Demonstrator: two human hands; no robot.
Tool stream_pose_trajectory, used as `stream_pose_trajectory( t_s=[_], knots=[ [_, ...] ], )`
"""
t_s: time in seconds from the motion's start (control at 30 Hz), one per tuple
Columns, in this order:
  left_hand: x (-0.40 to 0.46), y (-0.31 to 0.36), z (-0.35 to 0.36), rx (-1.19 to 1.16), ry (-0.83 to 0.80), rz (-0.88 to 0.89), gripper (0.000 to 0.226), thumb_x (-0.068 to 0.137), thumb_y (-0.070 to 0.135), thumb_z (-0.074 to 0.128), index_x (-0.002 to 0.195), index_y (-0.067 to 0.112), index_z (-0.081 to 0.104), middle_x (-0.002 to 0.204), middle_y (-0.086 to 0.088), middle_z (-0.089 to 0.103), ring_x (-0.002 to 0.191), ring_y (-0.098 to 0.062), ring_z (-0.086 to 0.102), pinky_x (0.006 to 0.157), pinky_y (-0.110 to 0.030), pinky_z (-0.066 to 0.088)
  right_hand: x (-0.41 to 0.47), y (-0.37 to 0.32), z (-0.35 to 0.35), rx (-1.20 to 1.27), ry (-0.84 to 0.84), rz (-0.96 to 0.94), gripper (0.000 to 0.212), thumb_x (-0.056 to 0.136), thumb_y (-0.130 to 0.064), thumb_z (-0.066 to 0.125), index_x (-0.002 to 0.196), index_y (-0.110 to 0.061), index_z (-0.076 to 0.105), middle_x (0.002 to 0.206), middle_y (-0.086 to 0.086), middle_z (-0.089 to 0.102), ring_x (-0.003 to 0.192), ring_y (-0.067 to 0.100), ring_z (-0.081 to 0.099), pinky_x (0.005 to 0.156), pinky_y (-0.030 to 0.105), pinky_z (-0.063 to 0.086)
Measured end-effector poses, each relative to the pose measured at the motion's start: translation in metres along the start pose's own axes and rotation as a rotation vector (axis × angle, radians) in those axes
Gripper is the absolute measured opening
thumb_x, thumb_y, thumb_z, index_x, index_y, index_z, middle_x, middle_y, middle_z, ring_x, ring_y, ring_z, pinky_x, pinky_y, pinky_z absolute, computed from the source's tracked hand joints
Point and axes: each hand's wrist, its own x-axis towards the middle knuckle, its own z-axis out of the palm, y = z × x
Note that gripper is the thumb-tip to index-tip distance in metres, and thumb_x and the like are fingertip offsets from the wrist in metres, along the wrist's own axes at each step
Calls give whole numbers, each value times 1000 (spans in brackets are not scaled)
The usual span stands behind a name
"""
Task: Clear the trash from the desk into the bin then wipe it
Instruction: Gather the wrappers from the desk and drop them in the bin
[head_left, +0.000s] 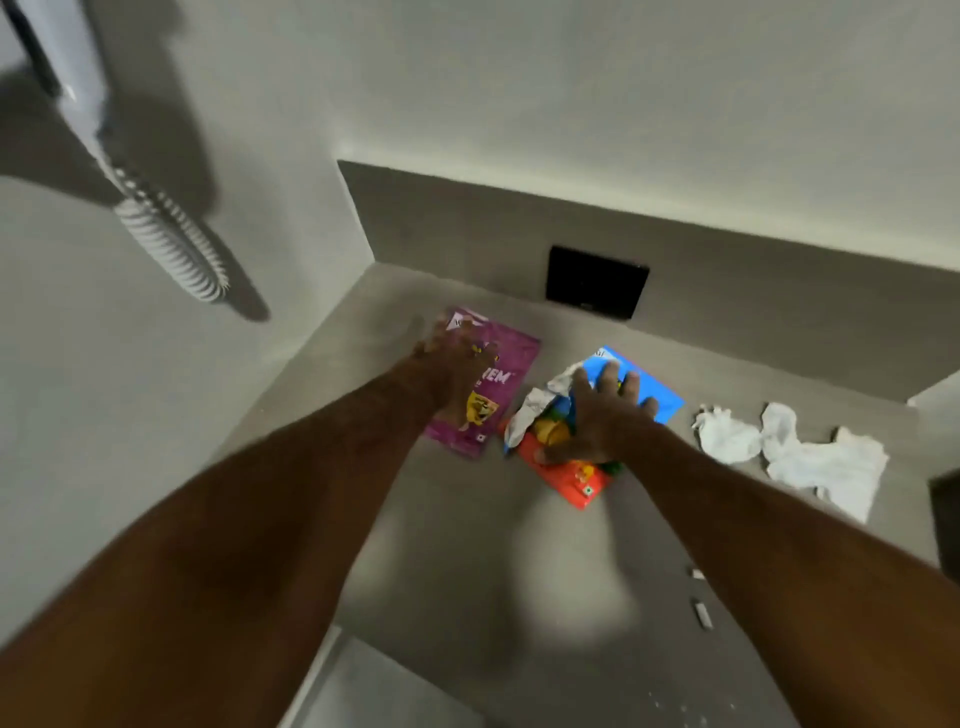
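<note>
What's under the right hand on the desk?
The right hand covers an orange packet, a blue packet and crumpled silver wrapper. Anything beneath the palm is hidden.

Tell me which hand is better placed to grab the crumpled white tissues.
Right. The right hand lies over the blue and orange wrappers, nearer the crumpled white tissues; the left hand is on the purple wrapper, farther off.
</note>
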Motion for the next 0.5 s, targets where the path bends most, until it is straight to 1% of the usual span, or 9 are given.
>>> stream_pose_trajectory(
  t_s=[0.07, 0.1, 0.13, 0.2, 0.27, 0.33, 0.4, 0.43, 0.5],
  knots=[
    [12, -13, 26, -169, -173, -32, 92, 77, 35, 73, 152, 28, 18, 164, -5, 6, 149, -35, 14, 117, -37, 27, 8, -3, 3, 51, -69, -6, 106, 62, -59, 82, 149, -40, 24, 157, 18, 18, 143, 51, 19, 110, 64, 31],
    [14, -16, 35, -162, -201, -1, 86, 80, 28, 72, 151, 29, 23, 163, -6, 12, 147, -35, 22, 114, -36, 32, 8, -9, 3, 17, -47, -42, 91, 67, -51, 82, 144, -38, 34, 148, 17, 33, 135, 48, 34, 107, 59, 38],
    [15, -17, 36, -165, -185, 0, 80, 82, 24, 70, 149, 30, 27, 162, -9, 17, 145, -34, 28, 111, -35, 37, 9, -15, 3, -56, 23, -96, 75, 73, -43, 79, 139, -32, 44, 139, 15, 45, 126, 43, 46, 103, 53, 45],
    [16, -23, 38, -135, -47, 31, 78, 83, 26, 67, 149, 31, 27, 158, -12, 28, 141, -33, 36, 108, -35, 42, 6, -26, 3, -180, 192, -188, 46, 85, -32, 66, 129, -25, 56, 127, 13, 58, 115, 36, 60, 96, 42, 51],
    [4, -20, 42, -80, 21, 131, 82, 81, 33, 69, 150, 28, 26, 158, -12, 30, 143, -30, 33, 113, -37, 38, 1, -37, 12, -221, 235, -212, 34, 92, -27, 57, 126, -21, 60, 125, 11, 61, 112, 34, 64, 93, 39, 51],
    [-13, -16, 51, -74, 70, 194, 72, 82, 36, 68, 146, 21, 39, 153, -12, 39, 139, -29, 38, 113, -35, 37, -2, -38, 18, -183, 257, -236, 29, 94, -25, 56, 122, -19, 63, 126, 11, 62, 113, 34, 63, 94, 38, 50],
    [-29, -12, 52, -203, 157, 210, 42, 83, 25, 66, 125, 17, 62, 135, -14, 59, 120, -30, 57, 100, -33, 48, -10, -31, 10, 12, 242, -203, 26, 90, -22, 61, 115, -18, 67, 122, 10, 66, 111, 34, 64, 93, 37, 50],
    [-39, -8, 46, -261, 199, 203, 29, 82, 15, 64, 111, 14, 70, 124, -16, 65, 100, -31, 65, 86, -30, 54, -17, -26, 5, 136, 268, -202, 24, 85, -16, 64, 108, -17, 69, 116, 10, 67, 108, 34, 65, 91, 36, 51],
    [-61, 3, 34, -457, 384, 156, 25, 70, -8, 63, 87, 5, 74, 103, -23, 68, 63, -28, 64, 57, -28, 58, -44, -18, -5, 362, 378, -233, 18, 74, -6, 70, 92, -10, 70, 102, 12, 69, 96, 34, 66, 82, 36, 51]
  ],
)
